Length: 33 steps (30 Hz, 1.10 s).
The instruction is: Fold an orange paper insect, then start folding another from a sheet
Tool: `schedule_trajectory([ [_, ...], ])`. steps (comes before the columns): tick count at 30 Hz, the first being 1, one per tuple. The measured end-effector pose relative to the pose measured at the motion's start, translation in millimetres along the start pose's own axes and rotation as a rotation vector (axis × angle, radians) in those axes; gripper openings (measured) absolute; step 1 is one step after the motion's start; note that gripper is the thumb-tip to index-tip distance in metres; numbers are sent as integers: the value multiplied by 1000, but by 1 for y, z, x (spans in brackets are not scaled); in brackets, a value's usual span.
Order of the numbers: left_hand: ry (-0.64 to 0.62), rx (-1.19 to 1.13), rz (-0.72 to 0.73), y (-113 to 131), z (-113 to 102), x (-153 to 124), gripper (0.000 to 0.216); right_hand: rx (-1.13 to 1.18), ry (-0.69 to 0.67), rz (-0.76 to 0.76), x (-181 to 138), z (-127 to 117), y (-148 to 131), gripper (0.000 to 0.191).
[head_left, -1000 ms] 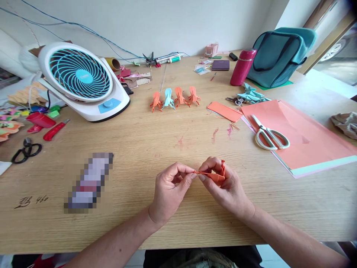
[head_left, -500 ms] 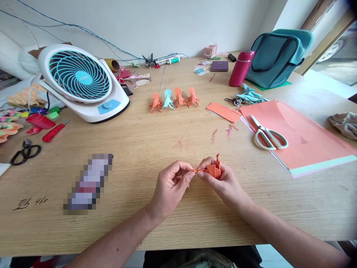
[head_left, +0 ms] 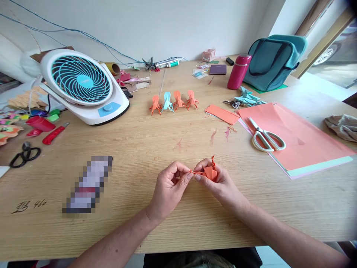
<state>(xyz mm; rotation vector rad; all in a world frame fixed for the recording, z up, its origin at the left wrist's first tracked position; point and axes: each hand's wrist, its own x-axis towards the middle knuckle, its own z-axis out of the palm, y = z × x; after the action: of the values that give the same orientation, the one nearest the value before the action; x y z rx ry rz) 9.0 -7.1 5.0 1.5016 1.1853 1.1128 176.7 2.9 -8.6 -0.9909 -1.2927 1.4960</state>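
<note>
A wide wooden table (head_left: 131,201) fills most of the frame. A white and blue fan (head_left: 85,82) sits on it at the upper left. A big orange paper sheet (head_left: 306,134) lies at the right, on top of green and pink sheets. The left hand (head_left: 169,190) and the right hand (head_left: 223,188) come close together in the lower middle, both with fingers pinched narrow. White scissors (head_left: 261,130) lie across the left edge of the big sheet, well apart from the hands. Four little paper figures (head_left: 177,97) stand in a row above the hands, three orange and one light blue. One folded orange paper (head_left: 209,173) is in the right hand, held between thumb and fingers, with a twisted bit (head_left: 213,162) poking up. Its thin leg (head_left: 197,172) points left, and the left thumb and finger pinch the end. It looks like the step now is shaping this leg. I think the next move calls for a soft pinch on the left and a steady hold on the right, so the thin paper does not rip
</note>
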Motion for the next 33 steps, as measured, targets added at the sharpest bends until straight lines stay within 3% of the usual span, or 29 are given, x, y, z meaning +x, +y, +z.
schedule_trajectory([
  [13, -37, -43, -43, -8, 7, -7, 26, -36, 10, -65, 0, 3, 1, 28],
  [19, 71, -46, -27, -9, 0, 2, 26, 52, 25, -5, 0, 1, 3, 39],
  [23, 108, -148, -49, -10, -6, 7, 27, 96, -23, 5, -1, -1, 1, 30],
  [33, -3, -278, -131, -11, -1, 8, 24, 182, 7, 16, 4, 6, 7, 33],
])
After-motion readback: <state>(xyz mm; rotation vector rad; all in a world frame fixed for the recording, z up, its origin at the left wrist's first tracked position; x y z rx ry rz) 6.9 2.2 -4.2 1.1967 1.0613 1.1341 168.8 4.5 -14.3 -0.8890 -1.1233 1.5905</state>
